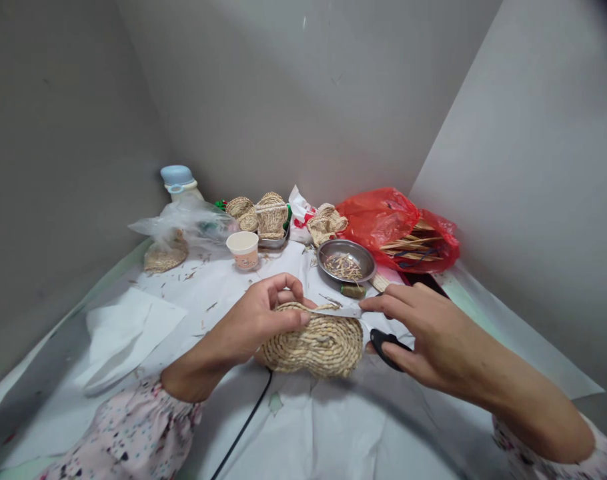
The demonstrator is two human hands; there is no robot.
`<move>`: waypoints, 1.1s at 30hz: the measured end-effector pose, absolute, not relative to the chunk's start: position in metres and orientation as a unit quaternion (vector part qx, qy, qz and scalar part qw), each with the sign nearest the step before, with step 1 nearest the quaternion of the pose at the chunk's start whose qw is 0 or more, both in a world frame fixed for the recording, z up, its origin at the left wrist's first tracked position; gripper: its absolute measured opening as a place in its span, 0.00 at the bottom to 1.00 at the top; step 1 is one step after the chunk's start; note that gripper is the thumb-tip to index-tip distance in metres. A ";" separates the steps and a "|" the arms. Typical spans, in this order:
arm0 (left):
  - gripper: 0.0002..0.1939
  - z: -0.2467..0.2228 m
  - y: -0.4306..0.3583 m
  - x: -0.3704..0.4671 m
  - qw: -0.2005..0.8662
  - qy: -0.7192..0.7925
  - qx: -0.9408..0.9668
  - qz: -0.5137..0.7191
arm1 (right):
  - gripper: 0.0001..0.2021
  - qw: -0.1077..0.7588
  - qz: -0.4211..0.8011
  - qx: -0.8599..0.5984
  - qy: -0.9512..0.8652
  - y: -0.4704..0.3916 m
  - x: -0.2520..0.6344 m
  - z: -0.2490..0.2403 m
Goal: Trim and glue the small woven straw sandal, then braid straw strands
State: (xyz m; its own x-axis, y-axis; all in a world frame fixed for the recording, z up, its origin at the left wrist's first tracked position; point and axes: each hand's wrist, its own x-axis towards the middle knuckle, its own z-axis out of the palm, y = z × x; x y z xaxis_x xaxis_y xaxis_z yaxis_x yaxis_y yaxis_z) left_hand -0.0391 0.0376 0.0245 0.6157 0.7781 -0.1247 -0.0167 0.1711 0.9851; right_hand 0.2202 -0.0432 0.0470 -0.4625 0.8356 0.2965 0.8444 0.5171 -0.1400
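Note:
Between my hands is a flat, oval coil of braided straw (pixel 323 347), shaped like a shoe sole. My left hand (pixel 263 310) pinches its upper left edge, thumb on top and fingers behind. A pair of scissors (pixel 386 348) with black handles is in my right hand (pixel 416 330); the thumb goes through one handle loop. The metal blade lies along the coil's upper edge, close to the end of the braid. Whether the blades are touching the straw I cannot tell. A small spool of olive thread (pixel 353 291) sits just beyond the coil.
Behind stand a steel bowl (pixel 346 261) of straw scraps, a paper cup (pixel 243 251), woven straw pieces (pixel 272 213) and a red plastic bag (pixel 378 217) of straw. To the left are a clear bag (pixel 188 223), a blue-lidded bottle (pixel 178 180) and white paper (pixel 131 330). A black cable (pixel 243 427) runs forward. Grey walls surround the table.

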 end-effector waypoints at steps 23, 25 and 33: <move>0.15 0.024 0.039 -0.039 0.680 0.334 0.584 0.292 | 0.19 0.170 -0.030 -0.495 -0.851 -0.040 0.219 0.041; 0.15 0.023 0.039 -0.040 0.683 0.330 0.584 0.290 | 0.18 0.172 -0.028 -0.493 -0.852 -0.040 0.218 0.042; 0.15 0.022 0.040 -0.040 0.676 0.336 0.585 0.296 | 0.17 0.169 -0.032 -0.481 -0.860 -0.042 0.218 0.044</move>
State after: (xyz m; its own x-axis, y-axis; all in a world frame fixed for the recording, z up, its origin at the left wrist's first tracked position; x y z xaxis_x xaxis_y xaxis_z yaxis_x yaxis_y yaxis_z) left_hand -0.0398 0.0398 0.0215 0.5989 0.7935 -0.1082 -0.0060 0.1395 0.9902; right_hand 0.2183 -0.0416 0.0439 -0.4799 0.8167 0.3205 0.8382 0.5347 -0.1073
